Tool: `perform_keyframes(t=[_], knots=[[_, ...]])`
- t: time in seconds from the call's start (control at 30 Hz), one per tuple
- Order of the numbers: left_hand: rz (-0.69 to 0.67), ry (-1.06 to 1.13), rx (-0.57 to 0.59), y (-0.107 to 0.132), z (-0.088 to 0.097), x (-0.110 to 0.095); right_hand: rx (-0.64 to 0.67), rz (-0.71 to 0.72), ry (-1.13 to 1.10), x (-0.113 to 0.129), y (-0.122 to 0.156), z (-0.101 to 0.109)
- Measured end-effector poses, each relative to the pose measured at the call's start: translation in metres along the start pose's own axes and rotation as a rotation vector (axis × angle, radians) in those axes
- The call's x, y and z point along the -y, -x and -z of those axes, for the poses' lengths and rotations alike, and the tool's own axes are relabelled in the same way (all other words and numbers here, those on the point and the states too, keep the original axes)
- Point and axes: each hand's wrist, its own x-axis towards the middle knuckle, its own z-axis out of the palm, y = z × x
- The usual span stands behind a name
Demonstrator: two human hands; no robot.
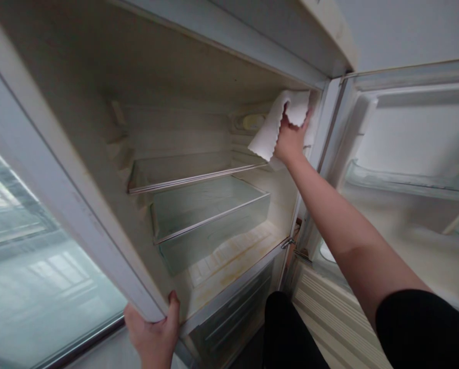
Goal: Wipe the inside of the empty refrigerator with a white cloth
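A white cloth point(266, 134) with a scalloped edge lies against the upper right inner wall of an open refrigerator point(110, 220). My right hand point(292, 139) holds it there, with some fingers hidden behind the folds. Down at the lower left, my left hand point(154, 333) grips the front edge of the refrigerator's side wall, thumb on the inner side. Between the two hands are a glass shelf point(183, 169) and, below it, a clear drawer point(214, 225). Yellowish stains mark the compartment floor point(229, 271).
The refrigerator door point(414, 138) stands wide open on the right, with clear door bins point(406, 179). A lower compartment point(233, 312) with a ribbed door panel point(329, 307) is also open. My knee point(286, 328) is close in front. Glass point(40, 266) with reflections lies on the left.
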Motion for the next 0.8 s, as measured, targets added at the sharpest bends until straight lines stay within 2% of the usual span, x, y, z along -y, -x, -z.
perform_keyframes(t=[0.13,0.23,0.4,0.53,0.7,0.8], knots=[[-0.050,0.012,-0.019,-0.001,-0.001,0.004,0.043,0.084,0.165,-0.017,-0.007,0.001],[-0.094,0.012,-0.032,-0.001,-0.002,0.007,0.121,0.059,0.269,-0.012,-0.012,0.003],[-0.117,0.027,-0.043,0.000,-0.003,0.009,0.175,0.017,0.260,-0.004,-0.014,0.005],[-0.131,0.049,-0.055,0.001,-0.003,0.007,0.246,0.041,0.327,-0.011,-0.001,0.003],[-0.136,0.078,-0.049,0.000,-0.003,0.005,0.417,0.036,0.529,-0.019,0.023,-0.003],[-0.134,0.105,-0.039,-0.001,-0.003,0.004,0.433,0.054,0.579,-0.023,0.037,-0.006]])
